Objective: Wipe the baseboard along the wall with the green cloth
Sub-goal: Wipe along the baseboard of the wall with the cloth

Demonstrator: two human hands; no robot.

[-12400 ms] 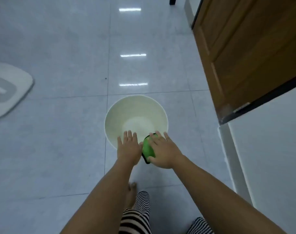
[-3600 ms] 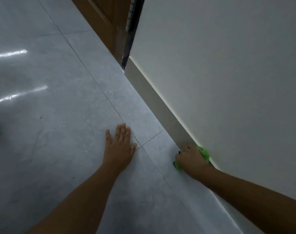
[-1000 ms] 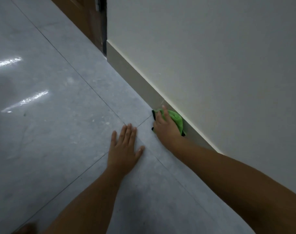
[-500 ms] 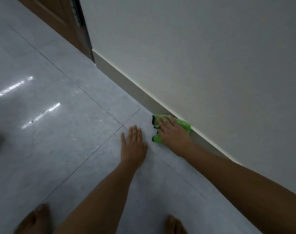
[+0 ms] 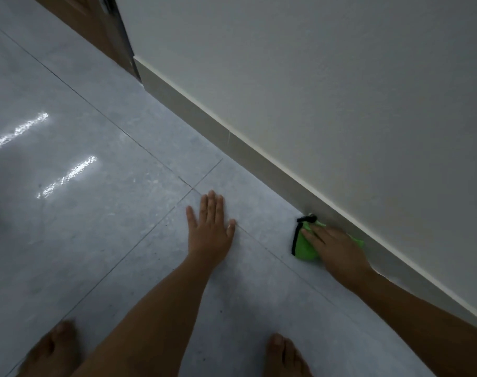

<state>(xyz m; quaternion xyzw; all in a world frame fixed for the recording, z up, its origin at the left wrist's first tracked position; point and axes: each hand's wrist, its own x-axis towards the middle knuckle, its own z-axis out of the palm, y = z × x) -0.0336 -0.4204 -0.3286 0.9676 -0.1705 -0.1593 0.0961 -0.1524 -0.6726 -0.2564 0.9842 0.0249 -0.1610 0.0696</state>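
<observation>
The green cloth, edged in black, lies bunched at the foot of the grey baseboard, which runs diagonally from the door frame at upper left down to the lower right under the pale wall. My right hand presses flat on the cloth, fingers pointing left along the baseboard, holding it against the floor and skirting. My left hand rests palm-down on the floor tile to the left of the cloth, fingers spread, holding nothing.
Glossy grey floor tiles with dark grout lines fill the left. A brown wooden door and its dark frame stand at the upper left, where the baseboard ends. My bare feet show at the bottom edge.
My right hand has slid the cloth to the right along the baseboard, away from my left hand. The left hand stays planted on the floor. The view has shifted right along the wall.
</observation>
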